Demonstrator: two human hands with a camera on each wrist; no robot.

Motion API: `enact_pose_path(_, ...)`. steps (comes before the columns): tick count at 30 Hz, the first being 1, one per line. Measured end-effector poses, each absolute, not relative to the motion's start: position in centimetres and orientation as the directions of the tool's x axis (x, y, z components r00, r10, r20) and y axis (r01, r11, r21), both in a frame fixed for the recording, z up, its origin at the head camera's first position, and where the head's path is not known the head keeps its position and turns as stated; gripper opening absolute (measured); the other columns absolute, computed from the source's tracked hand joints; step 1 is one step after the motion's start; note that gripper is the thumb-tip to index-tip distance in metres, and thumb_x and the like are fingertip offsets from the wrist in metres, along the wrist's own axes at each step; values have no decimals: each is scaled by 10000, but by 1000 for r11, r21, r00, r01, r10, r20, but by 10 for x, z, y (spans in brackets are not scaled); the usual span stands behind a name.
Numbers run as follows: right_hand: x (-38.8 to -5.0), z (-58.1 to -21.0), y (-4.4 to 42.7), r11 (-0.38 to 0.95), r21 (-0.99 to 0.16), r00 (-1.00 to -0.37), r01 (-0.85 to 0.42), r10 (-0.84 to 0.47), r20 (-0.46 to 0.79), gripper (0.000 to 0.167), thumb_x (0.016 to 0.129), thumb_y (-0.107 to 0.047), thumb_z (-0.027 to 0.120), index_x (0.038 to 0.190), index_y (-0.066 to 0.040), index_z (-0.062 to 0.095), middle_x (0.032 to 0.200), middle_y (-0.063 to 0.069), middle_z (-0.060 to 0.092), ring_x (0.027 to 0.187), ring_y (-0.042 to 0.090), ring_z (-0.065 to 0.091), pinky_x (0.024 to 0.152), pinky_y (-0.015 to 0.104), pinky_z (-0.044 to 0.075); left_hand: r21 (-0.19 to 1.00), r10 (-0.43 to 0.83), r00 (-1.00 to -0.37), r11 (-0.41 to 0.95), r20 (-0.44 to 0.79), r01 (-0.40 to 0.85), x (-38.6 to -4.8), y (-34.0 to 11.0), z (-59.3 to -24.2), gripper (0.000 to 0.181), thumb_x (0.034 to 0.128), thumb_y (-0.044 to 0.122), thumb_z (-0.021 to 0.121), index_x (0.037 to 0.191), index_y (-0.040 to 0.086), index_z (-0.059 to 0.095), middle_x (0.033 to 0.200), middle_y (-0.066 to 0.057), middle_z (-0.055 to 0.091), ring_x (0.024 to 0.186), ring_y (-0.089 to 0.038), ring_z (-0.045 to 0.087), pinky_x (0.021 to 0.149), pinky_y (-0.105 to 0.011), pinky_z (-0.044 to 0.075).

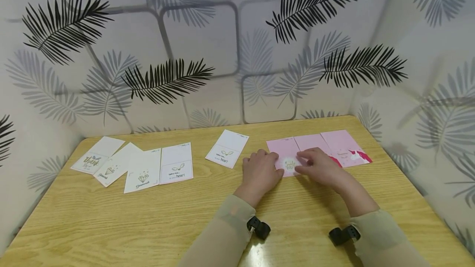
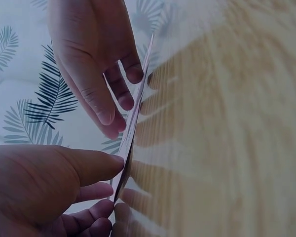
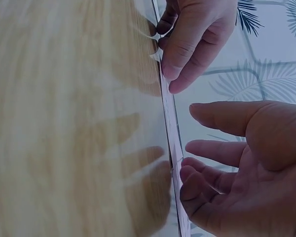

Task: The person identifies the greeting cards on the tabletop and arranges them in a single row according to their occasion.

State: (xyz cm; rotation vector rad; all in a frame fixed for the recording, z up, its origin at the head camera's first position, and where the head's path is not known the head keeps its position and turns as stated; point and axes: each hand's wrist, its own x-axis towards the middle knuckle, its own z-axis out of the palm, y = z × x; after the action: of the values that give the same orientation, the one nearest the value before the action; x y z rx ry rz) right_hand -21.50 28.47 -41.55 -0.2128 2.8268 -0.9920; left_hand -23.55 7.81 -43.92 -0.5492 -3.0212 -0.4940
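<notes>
A pink card [image 1: 283, 147] with a pale round patch and gold lettering lies on the table, leftmost in a row of pink cards. The left hand [image 1: 261, 171] rests at its left side, the thumb [image 2: 101, 165] touching the card near its lower edge and the fingers by the left edge. Over its right part is the right hand [image 1: 322, 167], fingers loosely bent and thumb apart from the card in the right wrist view. A middle pink card [image 1: 311, 142] is partly hidden by the right hand. The right-end pink card [image 1: 341, 143] shows a unicorn.
On the left of the wooden table [image 1: 148, 226] lie a thank-you card [image 1: 97, 151], two diamond cards [image 1: 124, 158] [image 1: 144, 168] and a winged-heart card [image 1: 177, 162]. Another winged-heart card [image 1: 229, 145] lies left of the hands. A leaf-patterned backdrop [image 1: 208, 44] stands behind.
</notes>
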Motion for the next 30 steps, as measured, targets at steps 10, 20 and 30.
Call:
enact_pose_path(10, -218, -406, 290, 743, -670, -999, 2, -24, -30, 602, 1086, -236, 681, 1580, 69, 522, 1589, 350, 442, 1350, 508, 542, 1102, 643, 470, 336, 315, -944, 882, 101, 331, -237, 71, -434, 441, 1048, 411, 767, 1437, 205, 738, 1297, -66, 727, 1170, -310, 670, 972, -514, 503)
enact_pose_path(20, -218, -397, 278, 661, -750, -999, -35, -9, 39, 674, 1088, -208, 689, 1647, 59, 422, 1644, 343, 364, 1436, 502, 511, 1156, 642, 435, 388, 247, -959, 877, 141, 283, -236, 38, -418, 504, 1052, 380, 767, 1513, 195, 683, 1385, -105, 671, 1211, -346, 647, 989, -544, 508)
enact_pose_path(30, -221, -393, 240, 547, -837, -998, -32, -63, -3, 711, 1096, -212, 684, 1697, 5, 373, 1683, 273, 362, 1522, 465, 434, 1204, 630, 400, 448, 148, -969, 866, 197, 223, -243, -28, -413, 508, 1045, 311, 781, 1505, 122, 680, 1379, -183, 647, 1222, -412, 643, 976, -609, 513)
